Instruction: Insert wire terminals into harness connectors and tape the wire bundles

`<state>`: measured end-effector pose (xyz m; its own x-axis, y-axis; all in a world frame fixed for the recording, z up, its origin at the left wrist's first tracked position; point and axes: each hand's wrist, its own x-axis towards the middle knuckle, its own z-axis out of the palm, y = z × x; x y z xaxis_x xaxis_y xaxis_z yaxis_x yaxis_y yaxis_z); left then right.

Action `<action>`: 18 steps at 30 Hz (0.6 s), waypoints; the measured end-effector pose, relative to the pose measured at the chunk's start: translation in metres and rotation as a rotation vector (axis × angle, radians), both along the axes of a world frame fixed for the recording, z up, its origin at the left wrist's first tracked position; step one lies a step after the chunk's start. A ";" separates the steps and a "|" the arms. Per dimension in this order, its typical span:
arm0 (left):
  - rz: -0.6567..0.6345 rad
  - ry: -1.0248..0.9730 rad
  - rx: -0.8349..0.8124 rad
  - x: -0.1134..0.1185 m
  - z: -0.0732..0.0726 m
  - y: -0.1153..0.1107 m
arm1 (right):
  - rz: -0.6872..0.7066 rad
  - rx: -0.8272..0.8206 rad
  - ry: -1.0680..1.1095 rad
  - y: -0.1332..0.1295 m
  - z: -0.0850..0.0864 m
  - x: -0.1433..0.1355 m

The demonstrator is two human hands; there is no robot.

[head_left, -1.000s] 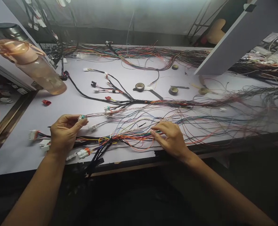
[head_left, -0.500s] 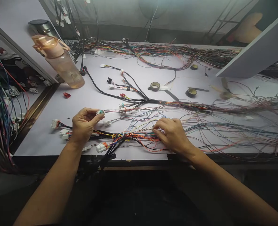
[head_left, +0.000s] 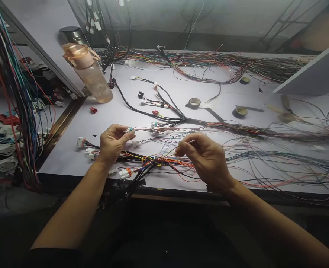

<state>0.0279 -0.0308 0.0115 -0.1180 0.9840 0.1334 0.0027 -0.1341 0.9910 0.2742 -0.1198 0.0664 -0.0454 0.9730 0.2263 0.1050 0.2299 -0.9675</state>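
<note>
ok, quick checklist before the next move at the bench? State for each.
1. Small connector pinched in the left hand: ok, between thumb and fingers.
2. Wires fully seated in that connector: cannot tell, too small to see.
3. Right hand gripping one wire only: cannot tell, its fingers hide the hold.
4. Loose wires kept apart from one another: not ok, they cross right of that hand.
5. Bottle away from both hands: ok, it stands beyond them.
</note>
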 end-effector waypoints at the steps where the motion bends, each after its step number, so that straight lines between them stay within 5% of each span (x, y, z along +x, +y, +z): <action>1: 0.002 -0.002 -0.003 0.000 0.001 0.000 | 0.011 -0.006 0.020 0.004 0.002 -0.004; 8: -0.009 0.020 -0.002 0.005 0.008 -0.005 | -0.042 -0.029 0.146 0.035 0.013 -0.026; 18: -0.073 -0.023 -0.054 0.003 0.007 -0.006 | 0.149 -0.153 -0.011 0.036 -0.018 -0.033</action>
